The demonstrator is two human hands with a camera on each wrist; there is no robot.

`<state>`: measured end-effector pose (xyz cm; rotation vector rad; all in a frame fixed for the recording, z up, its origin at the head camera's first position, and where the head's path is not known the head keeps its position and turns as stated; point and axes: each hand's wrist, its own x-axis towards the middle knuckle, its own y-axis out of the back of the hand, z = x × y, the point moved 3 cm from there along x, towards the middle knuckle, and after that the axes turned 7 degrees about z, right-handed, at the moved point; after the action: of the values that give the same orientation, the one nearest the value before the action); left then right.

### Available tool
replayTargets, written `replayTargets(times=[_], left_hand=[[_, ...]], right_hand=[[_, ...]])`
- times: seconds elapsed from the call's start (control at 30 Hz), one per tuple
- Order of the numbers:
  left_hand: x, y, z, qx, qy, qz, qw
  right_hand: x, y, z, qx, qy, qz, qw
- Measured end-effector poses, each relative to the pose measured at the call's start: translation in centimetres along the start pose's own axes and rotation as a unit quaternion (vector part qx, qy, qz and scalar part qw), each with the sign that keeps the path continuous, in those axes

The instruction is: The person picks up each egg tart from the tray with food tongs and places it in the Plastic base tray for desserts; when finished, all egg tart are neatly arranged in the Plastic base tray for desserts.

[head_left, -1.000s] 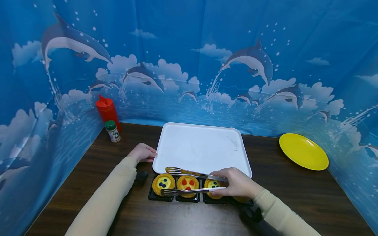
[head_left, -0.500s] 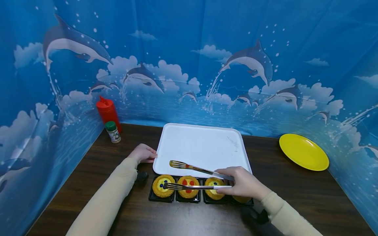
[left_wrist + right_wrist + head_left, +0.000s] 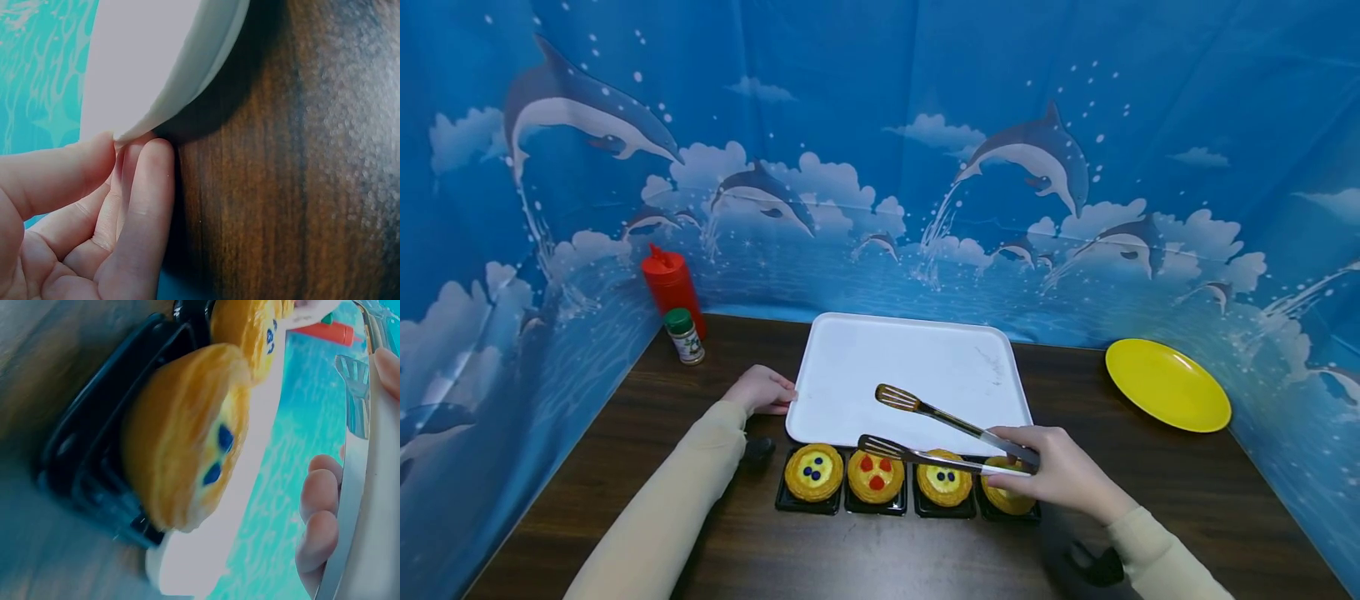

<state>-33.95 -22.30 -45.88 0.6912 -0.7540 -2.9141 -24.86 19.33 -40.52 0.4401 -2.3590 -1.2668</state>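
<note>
My left hand (image 3: 762, 389) pinches the left rim of a white rectangular tray (image 3: 910, 375); in the left wrist view the thumb lies on top and the fingers are beneath the rim (image 3: 181, 94). My right hand (image 3: 1052, 467) grips a pair of metal tongs (image 3: 955, 422) by the handle end. The tongs' slotted tips are spread apart, pointing left above the tray's front edge, with nothing between them. Several round tarts sit in a row in black plastic holders: one with blue dots (image 3: 814, 472), one with red pieces (image 3: 876, 477), another blue-dotted one (image 3: 944, 478), and a rightmost tart (image 3: 1006, 492) partly hidden by the tongs.
A red squeeze bottle (image 3: 673, 287) and a green-capped shaker (image 3: 684, 337) stand at the back left. On the right lies a yellow plate (image 3: 1168, 385). A blue dolphin curtain (image 3: 850, 150) hangs around the dark wooden table (image 3: 775, 550).
My right hand has moved right with the tongs, from over the left tarts to over the right ones, and the tips are spread wider. The left hand stays at the tray.
</note>
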Motion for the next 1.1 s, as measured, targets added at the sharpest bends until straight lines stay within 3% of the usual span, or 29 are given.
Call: replayTargets(times=[0.37, 0.57, 0.83, 1.1], left_hand=[[0.0, 0.0, 0.0, 0.003, 0.009, -0.002, 1.0], [0.6, 0.0, -0.2, 0.008, 0.017, 0.004, 0.9998], [0.7, -0.1, -0.3, 0.004, 0.015, 0.001, 0.9999], [0.4, 0.0, -0.2, -0.002, 0.012, 0.003, 0.9999]], right_hand=[[-2.6, 1.0, 2.9, -0.011, -0.073, 0.039, 0.9965], [-3.8, 1.5, 4.7, -0.026, -0.146, 0.066, 0.9868], [-5.3, 2.6, 6.7, -0.064, -0.234, 0.103, 0.9646], [-6.2, 3.4, 8.6, -0.059, -0.347, 0.135, 0.9263]])
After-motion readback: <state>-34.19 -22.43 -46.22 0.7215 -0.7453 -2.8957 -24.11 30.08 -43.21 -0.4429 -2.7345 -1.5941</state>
